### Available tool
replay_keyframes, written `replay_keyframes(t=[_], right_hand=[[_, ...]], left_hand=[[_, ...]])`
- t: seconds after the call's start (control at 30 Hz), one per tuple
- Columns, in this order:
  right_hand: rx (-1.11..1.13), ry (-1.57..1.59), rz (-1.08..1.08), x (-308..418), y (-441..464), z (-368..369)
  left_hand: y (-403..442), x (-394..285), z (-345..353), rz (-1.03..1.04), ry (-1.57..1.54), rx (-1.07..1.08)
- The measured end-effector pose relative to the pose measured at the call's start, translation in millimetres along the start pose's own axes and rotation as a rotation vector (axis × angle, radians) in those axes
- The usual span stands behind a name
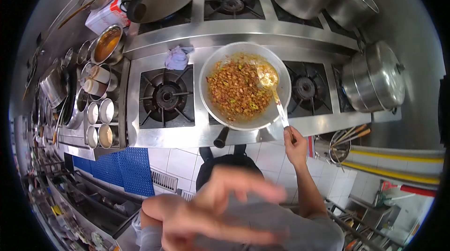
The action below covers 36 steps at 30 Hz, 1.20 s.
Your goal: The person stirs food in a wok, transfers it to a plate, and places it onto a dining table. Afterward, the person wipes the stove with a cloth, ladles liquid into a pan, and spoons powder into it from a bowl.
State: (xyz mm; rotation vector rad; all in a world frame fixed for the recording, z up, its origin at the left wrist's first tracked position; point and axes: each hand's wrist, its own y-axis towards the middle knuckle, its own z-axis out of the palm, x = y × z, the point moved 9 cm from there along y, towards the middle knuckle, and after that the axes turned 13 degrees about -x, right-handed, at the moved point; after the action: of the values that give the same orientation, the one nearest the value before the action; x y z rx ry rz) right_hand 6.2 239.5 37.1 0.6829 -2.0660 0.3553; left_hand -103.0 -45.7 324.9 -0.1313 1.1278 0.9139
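Four round metal tubs [106, 122], two filled with smooth white and one with a tan substance, line up at the left, below two pale squeeze bottles [96, 87] in a metal container. We see a rounded steel bowl [119, 53] of glossy orange liquid behind them, and farther along a broad, dark wok [136, 13] with looped handles on the rear range. A square black burner [166, 95] with radiating bars sits in the brushed-steel stovetop, a crumpled lilac cloth [176, 59] just behind it. Our left hand [201, 209], blurred close to the camera, is released, its fingers spread in the air. Beyond it, a round, pale metal pan [251, 48] with a stubby black handle rests on the stovetop, holding a coarse, oily brown mixture [236, 87] flecked with green and red. At the pan's right side, a long-handled metal ladle [281, 110] dips its shiny bowl into the food, its handle crossing the rim. Our right hand [296, 147] grasps the handle's far end, fingers wrapped around it. A second black burner [307, 89] stands beside the pan, and a bulging, polished steel pot [370, 77] gleams at far right.
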Motion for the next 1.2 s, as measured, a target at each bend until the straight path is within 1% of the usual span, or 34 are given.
replay_keyframes(t=[0.03, 0.07, 0.1, 0.17, 0.2, 0.23, 0.3, 0.33, 0.4, 0.47, 0.5, 0.57, 0.6, 0.67, 0.73, 0.77, 0.87, 0.9, 0.97, 1.0, 1.07, 1.13, 1.2], right_hand=[[0.010, 0.007, -0.015, 3.9, 3.8, 3.0], [0.035, -0.028, 0.014, 4.7, 2.9, 4.0], [0.054, -0.064, 0.046, 4.9, 2.5, 5.0], [0.057, -0.049, 0.022, 13.9, 6.1, 8.2], [0.061, -0.046, 0.010, 15.5, 3.4, 7.3], [0.067, -0.051, 0.026, 12.5, 0.1, 5.5], [0.102, 0.079, 0.070, 12.3, 0.6, 10.7], [0.096, 0.101, 0.067, 16.3, -2.0, 8.1], [0.118, 0.140, 0.115, 24.2, -8.5, 2.9], [0.133, 0.179, 0.156, 30.4, -15.5, -3.6], [0.133, 0.190, 0.147, 35.3, -19.3, -6.4], [0.125, 0.204, 0.138, 41.3, -24.2, -12.0], [0.152, 0.195, 0.119, 44.1, -28.4, -12.8], [0.170, 0.187, 0.106, 45.4, -32.5, -15.1], [0.231, 0.125, -0.041, 55.7, -36.7, -12.7], [0.224, 0.124, -0.033, 57.4, -38.3, -13.1], [0.199, 0.125, 0.000, 61.2, -40.7, -14.1], [0.203, 0.118, 0.001, 60.5, -40.9, -13.1], [0.211, 0.106, -0.003, 58.7, -39.6, -11.0], [0.180, 0.101, -0.002, 55.9, -37.3, -13.5], [0.150, 0.086, -0.004, 48.8, -30.3, -17.0], [0.059, -0.016, 0.007, 37.0, -19.4, -27.2], [0.055, -0.042, 0.030, 31.1, -9.7, -29.7]], left_hand=[[-6.6, -8.5, 6.8, 0.033, -0.001, 0.044], [-10.8, -15.0, 11.0, 0.073, -0.053, 0.011], [-6.2, -18.5, 13.5, 0.140, -0.039, 0.023], [2.3, -25.4, 17.9, 0.273, -0.016, 0.042], [-5.0, -20.6, 11.5, 0.378, -0.026, 0.016], [-7.4, -18.8, 8.5, 0.428, -0.010, 0.025], [-12.4, -15.2, 2.5, 0.529, 0.019, 0.040], [-6.9, -10.3, 3.7, 0.450, 0.059, 0.048], [7.9, 11.9, -6.4, 0.308, 0.452, 0.029], [34.5, 49.1, -34.2, 0.298, 1.094, -0.068], [50.5, 68.0, -43.3, 0.359, 1.382, -0.141], [63.2, 116.8, -70.5, 0.378, 1.646, -0.180], [65.2, 131.0, -77.6, 0.381, 1.642, -0.171], [67.7, 156.9, -89.3, 0.344, 1.813, -0.100], [64.5, 170.0, -93.1, 0.329, 1.833, -0.079], [62.4, 176.9, -94.8, 0.309, 1.857, -0.068], [55.7, 194.3, -94.8, 0.297, 1.849, -0.030], [54.6, 193.4, -92.1, 0.296, 1.847, -0.032], [52.2, 187.5, -87.4, 0.236, 1.714, -0.053], [49.1, 178.5, -85.0, 0.234, 1.710, -0.061], [40.3, 145.3, -88.4, 0.124, 1.149, -0.229], [28.7, 112.0, -71.3, -0.007, 0.434, -0.224], [10.3, 63.8, -32.8, -0.209, 0.144, -0.128]])
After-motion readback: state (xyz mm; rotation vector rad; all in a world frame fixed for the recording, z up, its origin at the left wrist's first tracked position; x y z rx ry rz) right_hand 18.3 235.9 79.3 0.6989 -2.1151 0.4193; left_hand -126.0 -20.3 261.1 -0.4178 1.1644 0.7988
